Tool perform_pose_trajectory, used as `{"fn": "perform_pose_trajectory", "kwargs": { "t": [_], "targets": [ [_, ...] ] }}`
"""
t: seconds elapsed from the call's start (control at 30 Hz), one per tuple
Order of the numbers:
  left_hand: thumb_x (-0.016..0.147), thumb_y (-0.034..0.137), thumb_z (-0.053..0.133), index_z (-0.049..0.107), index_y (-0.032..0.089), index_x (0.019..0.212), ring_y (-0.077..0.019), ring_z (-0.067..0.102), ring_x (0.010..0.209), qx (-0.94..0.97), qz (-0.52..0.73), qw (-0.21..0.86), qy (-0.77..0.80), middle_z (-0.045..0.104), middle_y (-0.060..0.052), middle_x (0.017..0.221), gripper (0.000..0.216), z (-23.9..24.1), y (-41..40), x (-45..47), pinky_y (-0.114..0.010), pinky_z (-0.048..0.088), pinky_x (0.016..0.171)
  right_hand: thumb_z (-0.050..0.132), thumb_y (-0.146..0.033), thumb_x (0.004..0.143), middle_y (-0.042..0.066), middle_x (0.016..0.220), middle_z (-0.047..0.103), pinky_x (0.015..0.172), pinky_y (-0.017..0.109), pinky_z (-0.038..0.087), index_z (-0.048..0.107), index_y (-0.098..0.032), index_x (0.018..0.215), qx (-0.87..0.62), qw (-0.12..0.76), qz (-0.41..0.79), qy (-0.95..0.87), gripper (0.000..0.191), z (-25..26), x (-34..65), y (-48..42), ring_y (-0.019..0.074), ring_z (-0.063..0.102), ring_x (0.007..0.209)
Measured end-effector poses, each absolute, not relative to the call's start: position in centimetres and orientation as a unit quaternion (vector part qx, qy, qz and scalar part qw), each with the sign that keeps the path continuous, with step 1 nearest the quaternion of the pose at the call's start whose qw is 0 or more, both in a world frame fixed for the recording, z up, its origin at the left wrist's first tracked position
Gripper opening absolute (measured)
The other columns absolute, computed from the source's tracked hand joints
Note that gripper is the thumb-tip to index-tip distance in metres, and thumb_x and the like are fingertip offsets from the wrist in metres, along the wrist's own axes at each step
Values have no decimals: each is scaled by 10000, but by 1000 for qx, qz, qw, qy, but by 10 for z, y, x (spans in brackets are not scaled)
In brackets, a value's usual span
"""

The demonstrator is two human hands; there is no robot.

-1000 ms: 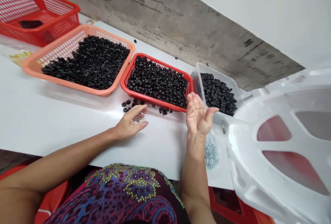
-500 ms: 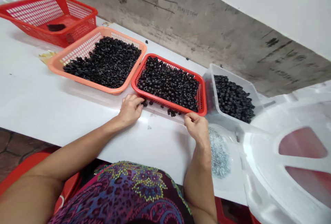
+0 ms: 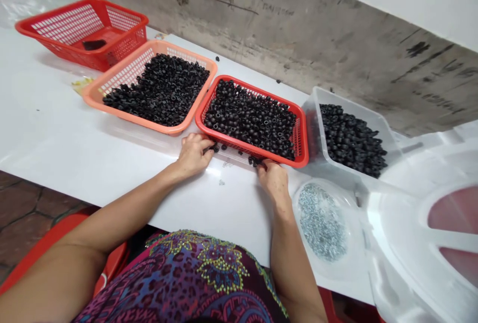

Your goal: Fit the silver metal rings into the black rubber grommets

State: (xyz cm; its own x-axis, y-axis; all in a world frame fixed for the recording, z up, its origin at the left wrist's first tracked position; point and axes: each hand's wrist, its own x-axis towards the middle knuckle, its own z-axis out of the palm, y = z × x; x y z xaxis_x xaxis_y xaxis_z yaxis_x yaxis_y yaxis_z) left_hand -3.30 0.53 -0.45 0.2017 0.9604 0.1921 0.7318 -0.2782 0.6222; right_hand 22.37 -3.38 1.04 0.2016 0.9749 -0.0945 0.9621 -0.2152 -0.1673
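A clear dish (image 3: 328, 187) of small silver parts (image 3: 321, 222) sits just beside a white plastic reel (image 3: 396, 223).

Nothing in the room could be read with any certainty. A faint handwritten scrawl (image 3: 278, 10) scratched into the bare concrete wall (image 3: 336, 71) looked like a word or two, but its letters stayed illegible, and the dark smudged marks (image 3: 433, 96) further along it spelled nothing. A tiny printed scrap (image 3: 160, 36) on the white table (image 3: 56, 124) was too small to make out, and the red plastic basket (image 3: 261, 91) bore no legible label.
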Motion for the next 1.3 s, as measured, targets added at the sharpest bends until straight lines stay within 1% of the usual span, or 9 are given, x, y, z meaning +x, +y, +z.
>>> {"fn": "perform_pose_trajectory", "kwargs": {
  "t": [0.27, 0.4, 0.57, 0.67, 0.8, 0.97, 1.07, 1.17, 1.3],
  "targets": [
    [847, 286, 608, 702, 151, 1233, -352, 448, 1083, 811, 210, 132, 530, 575, -181, 1144, 419, -12, -1, -23, -522, 373, 918, 513, -223, 882, 179, 987, 756, 801, 372, 508, 760, -132, 1002, -757, 70, 86, -644, 290, 3, 222, -33, 293, 705, 859],
    [882, 251, 574, 744, 189, 1141, -336, 448, 1046, 814, 228, 118, 520, 580, -161, 1069, 315, -19, 1, -20, -499, 382, 866, 511, -245, 879, 172, 932, 759, 786, 369, 501, 759, -136, 977, -756, 93, 103, -639, 288, 3, 223, -34, 290, 701, 828],
    [856, 157, 569, 738, 152, 911, -324, 464, 1052, 824, 262, 108, 491, 602, -154, 1064, 178, -24, 0, -19, -495, 386, 862, 484, -261, 866, 131, 798, 734, 714, 364, 494, 734, -148, 964, -738, 174, 86, -646, 292, 0, 220, -39, 264, 663, 713],
    [836, 124, 556, 683, 131, 905, -316, 482, 1045, 828, 296, 110, 463, 609, -159, 1081, 145, -23, -2, -19, -502, 390, 872, 458, -205, 857, 106, 819, 708, 730, 343, 497, 717, -168, 986, -667, 249, 81, -697, 292, -7, 212, -43, 238, 642, 749],
    [869, 144, 522, 608, 146, 932, -275, 510, 997, 815, 386, 134, 411, 607, -137, 1028, 107, -16, -8, -19, -461, 426, 856, 407, -118, 873, 105, 829, 631, 754, 336, 498, 722, -185, 940, -571, 254, 87, -776, 329, -15, 197, -46, 229, 601, 804],
    [883, 161, 502, 556, 173, 960, -217, 556, 949, 776, 438, 265, 369, 606, -99, 989, 94, -6, -18, -17, -393, 475, 843, 418, -144, 931, 134, 952, 590, 833, 366, 492, 703, -170, 996, -549, 220, 85, -801, 293, -20, 182, -43, 251, 561, 915],
    [871, 201, 525, 557, 177, 967, -163, 559, 788, 714, 410, 410, 392, 609, -43, 863, 103, -2, -23, -15, -322, 469, 726, 428, -142, 931, 137, 973, 587, 821, 353, 487, 706, -174, 1001, -571, 174, 84, -798, 288, -20, 179, -39, 257, 552, 929],
    [803, 209, 586, 566, 172, 894, -130, 549, 721, 622, 399, 547, 394, 613, -11, 799, 100, 1, -25, -12, -280, 448, 679, 432, -133, 923, 130, 969, 592, 793, 333, 478, 710, -186, 978, -590, 139, 84, -791, 288, -19, 180, -38, 254, 549, 922],
    [693, 205, 667, 622, 161, 820, -112, 511, 655, 533, 398, 632, 399, 612, 2, 743, 142, 3, -24, -11, -263, 408, 619, 439, -161, 920, 110, 917, 598, 803, 330, 468, 680, -189, 898, -594, 171, 123, -776, 244, -13, 181, -40, 243, 559, 899]
  ]
}}
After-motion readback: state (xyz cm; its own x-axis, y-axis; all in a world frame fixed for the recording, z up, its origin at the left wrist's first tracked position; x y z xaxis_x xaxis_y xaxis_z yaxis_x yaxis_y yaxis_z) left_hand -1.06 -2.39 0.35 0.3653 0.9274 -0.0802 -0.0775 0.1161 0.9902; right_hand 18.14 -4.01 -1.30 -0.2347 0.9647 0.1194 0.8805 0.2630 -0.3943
